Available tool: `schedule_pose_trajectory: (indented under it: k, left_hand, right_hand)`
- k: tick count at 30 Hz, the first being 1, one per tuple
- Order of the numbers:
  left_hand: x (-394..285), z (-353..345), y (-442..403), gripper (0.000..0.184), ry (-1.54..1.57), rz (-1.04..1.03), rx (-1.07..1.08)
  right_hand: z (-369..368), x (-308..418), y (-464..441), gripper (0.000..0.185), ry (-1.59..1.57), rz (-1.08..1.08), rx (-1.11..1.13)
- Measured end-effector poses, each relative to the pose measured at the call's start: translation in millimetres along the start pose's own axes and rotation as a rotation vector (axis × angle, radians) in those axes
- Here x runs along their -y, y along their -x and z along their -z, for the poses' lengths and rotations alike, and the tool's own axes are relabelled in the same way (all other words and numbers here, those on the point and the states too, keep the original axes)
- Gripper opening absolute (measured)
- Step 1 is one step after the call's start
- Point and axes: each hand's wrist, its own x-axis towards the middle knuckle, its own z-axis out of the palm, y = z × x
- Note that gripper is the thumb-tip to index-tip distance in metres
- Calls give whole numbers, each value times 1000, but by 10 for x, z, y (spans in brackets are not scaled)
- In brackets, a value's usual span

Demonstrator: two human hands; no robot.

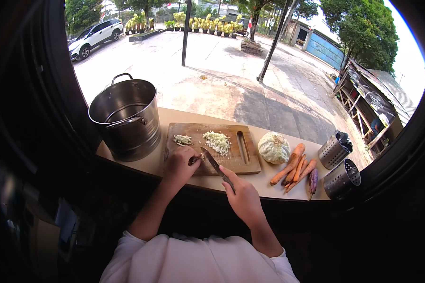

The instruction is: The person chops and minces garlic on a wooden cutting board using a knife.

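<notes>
A wooden cutting board (222,169) lies on the counter in front of me. My right hand (242,195) is wrapped round the handle of a knife (212,161), whose blade points up and left over the board. My left hand (180,163) is closed at the board's left front part, near the blade's tip; what its fingers hold, if anything, is too small to make out. A pile of finely chopped pale vegetable (216,142) sits at the middle of the board. Beyond my left hand lies a smaller heap of pale green strips (182,139).
A large metal pot (133,127) stands left of the board. To the right are a cabbage (274,147), several carrots (295,162), a purple vegetable (313,181) and two perforated metal holders (334,150) with utensils. The counter (264,186) ends at its near edge.
</notes>
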Motion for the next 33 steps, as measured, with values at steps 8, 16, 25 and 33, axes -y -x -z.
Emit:
schedule_pose_trajectory:
  k: [8,16,25,33]
  left_hand:
    - [31,-24,-33,10,44,29,-15]
    - [-37,0,-63,10,-1,75,18]
    - [32,-42,-16,11,40,-24,-45]
    - [19,-53,10,14,76,17,-69]
  right_hand:
    - [-85,54,86,47,138,52,-1]
    - [-99,168,51,47,314,49,62]
    - [-164,82,-121,43,198,42,21]
    - [62,-92,-110,43,-1,-1,-22]
